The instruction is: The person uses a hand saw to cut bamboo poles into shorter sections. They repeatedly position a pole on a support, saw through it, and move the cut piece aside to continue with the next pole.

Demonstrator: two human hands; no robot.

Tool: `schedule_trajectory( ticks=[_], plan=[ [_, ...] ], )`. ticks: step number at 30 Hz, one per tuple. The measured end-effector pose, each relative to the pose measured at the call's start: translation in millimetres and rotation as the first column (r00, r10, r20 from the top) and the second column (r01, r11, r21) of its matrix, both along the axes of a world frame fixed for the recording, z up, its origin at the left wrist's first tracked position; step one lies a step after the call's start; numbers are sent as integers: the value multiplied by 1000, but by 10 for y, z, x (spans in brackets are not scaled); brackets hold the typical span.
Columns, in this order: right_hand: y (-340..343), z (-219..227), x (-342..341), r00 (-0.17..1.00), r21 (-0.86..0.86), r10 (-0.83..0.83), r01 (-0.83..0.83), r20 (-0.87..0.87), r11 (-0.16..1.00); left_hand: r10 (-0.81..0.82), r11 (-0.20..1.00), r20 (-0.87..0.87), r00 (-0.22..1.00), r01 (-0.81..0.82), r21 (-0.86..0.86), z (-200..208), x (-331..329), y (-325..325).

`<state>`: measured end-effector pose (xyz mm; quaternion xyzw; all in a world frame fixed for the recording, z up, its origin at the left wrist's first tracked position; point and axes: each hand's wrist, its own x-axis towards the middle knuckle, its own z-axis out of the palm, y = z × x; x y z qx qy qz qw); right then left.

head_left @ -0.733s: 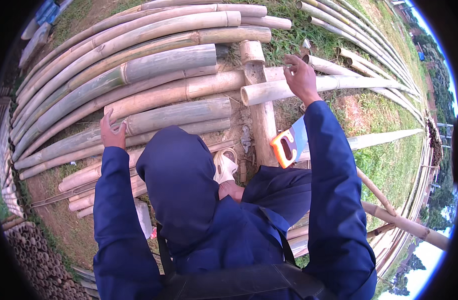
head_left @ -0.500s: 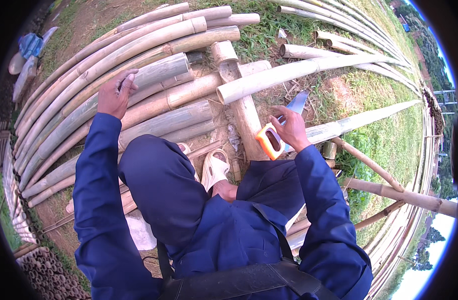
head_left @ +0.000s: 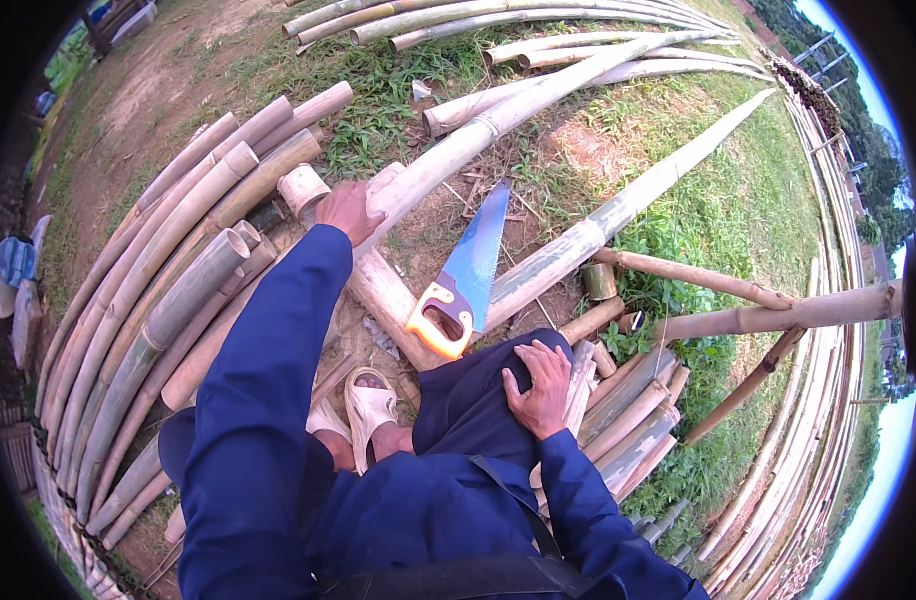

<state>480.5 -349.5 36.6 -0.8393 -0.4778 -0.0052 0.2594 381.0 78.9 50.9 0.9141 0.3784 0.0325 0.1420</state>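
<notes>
My left hand (head_left: 349, 213) is wrapped over the near end of a long pale bamboo pole (head_left: 478, 132), which slants away to the far right. My right hand (head_left: 541, 388) rests with fingers spread on my dark trouser knee, holding nothing. Between the hands lies a handsaw (head_left: 475, 255) with a blue blade and an orange-and-black handle. Its tip points away from me, and its handle sits by the thick bamboo log (head_left: 386, 287) lying in front of my feet. To the saw's right, a second long bamboo pole (head_left: 588, 240) stretches away.
Cut bamboo lengths (head_left: 193, 290) lie piled on the left. Shorter pieces (head_left: 633, 410) are stacked beside my right knee. A bamboo frame (head_left: 758, 318) stands on the right, and more long poles (head_left: 538, 15) lie on the grass at the far side.
My right hand has let go of the handsaw and moved onto my knee. My left hand has gone from the left pile to the pole's near end. The view has swung.
</notes>
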Motion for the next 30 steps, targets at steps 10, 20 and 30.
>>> schedule_trajectory(
  ticks=[10,20,30],
  plan=[
    [80,8,160,999,31,-36,37,-16,999,48,941,-189,981,19,337,-559,1280,-118],
    [122,38,207,1000,-31,-28,28,-1,999,26,994,-164,986,-9,105,-469,1234,55],
    [-72,-41,218,998,-40,56,-56,8,998,-45,967,-168,985,1,-255,459,-458,-249]
  ],
)
